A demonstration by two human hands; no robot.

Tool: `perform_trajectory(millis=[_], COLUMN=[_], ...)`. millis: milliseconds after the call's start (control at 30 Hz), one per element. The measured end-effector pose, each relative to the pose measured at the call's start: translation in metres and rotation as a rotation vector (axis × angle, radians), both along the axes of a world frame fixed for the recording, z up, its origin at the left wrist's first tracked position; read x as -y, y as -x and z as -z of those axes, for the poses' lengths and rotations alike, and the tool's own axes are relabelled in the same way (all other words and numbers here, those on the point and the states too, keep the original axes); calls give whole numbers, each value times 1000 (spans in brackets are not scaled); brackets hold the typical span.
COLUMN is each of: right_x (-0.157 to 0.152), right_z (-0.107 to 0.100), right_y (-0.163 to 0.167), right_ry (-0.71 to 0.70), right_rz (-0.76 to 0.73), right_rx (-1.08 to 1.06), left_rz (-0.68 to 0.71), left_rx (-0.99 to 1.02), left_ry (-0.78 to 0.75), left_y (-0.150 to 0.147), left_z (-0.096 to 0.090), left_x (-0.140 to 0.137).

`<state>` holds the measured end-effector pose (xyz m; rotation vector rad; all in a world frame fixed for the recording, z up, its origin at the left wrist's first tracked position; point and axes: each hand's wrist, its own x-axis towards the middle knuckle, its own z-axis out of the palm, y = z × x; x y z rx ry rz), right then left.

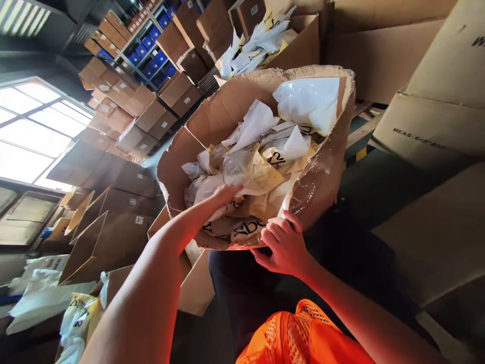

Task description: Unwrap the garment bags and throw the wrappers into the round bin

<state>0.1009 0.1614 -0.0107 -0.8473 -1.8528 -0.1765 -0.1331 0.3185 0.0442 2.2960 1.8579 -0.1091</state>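
- Holding the box (326,187) by its near rim, the right grip (282,242) has its fingers curled over the edge and the thumb lower, on the outside.
- The left grip (227,194) lies among the packets (267,172); its fingertips are partly hidden, so I cannot tell whether it grasps one or only presses on them.
- The packets sit loose inside the box, overlapping, white, yellowish and clear; a larger white packet (308,103) leans by the far right wall.
- The right grip, I judge, should bear on the rim evenly, since the ragged edge looks soft and could buckle or scrape the reaching arm.
- The left grip would do best to take a packet by its body rather than a corner, because thin plastic may slip or tear.
- Behind, a second box (305,45) brims with similar packets, apart from both grips.
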Motion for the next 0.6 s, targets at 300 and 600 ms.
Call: perform_trajectory(millis=[300, 600], right_x=[-4, 7], right_z=[-1, -16], right_y=[-1, -28], right_ry=[13, 317], right_rz=[-31, -404], right_rx=[5, -511], left_rz=[-56, 755], left_rx=[-159, -387], left_ry=[-411, -977], left_y=[46, 25], left_z=[-147, -207], left_x=[11, 185])
